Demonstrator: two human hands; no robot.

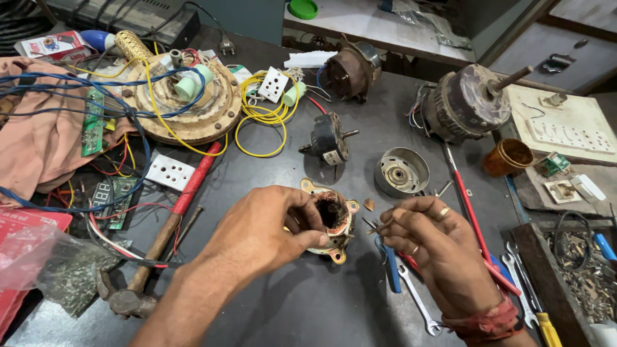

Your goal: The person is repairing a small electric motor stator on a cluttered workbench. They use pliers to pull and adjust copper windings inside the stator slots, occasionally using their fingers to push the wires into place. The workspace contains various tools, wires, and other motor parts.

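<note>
1. Left hand (260,234): curled closed around the near side of a small motor stator (331,218), thumb and fingers gripping its rim. The stator sits on the dark workbench (308,302) near centre, its open core with dark copper windings facing up and gold-coloured mounting lugs showing at its edge.
2. Right hand (437,247): fingers pinched shut on a thin stick-like piece (380,227) whose tip points toward the stator, just beside it and not visibly touching. Rings on two fingers; a red thread band at the wrist.
3. Beneath and beside the right hand: a blue-handled tool (391,266), an open-ended spanner (418,302) and a red-handled screwdriver (472,215), all lying flat on the bench.
4. Left of the left hand: a hammer (164,234) with a wooden handle, red on its far part, lying diagonally, head nearest the viewer.
5. Beyond the stator: a round metal end cap (402,172), open side up, and a small black motor (329,139) with its shaft pointing right.
6. Far right: a large worn motor (459,103) with its shaft up and to the right; a brown plastic cup (508,157) beside it.
7. Far left: a large round winding (186,99) draped in yellow and blue wires; green circuit boards (93,122) and a white socket plate (169,172) nearby.
</note>
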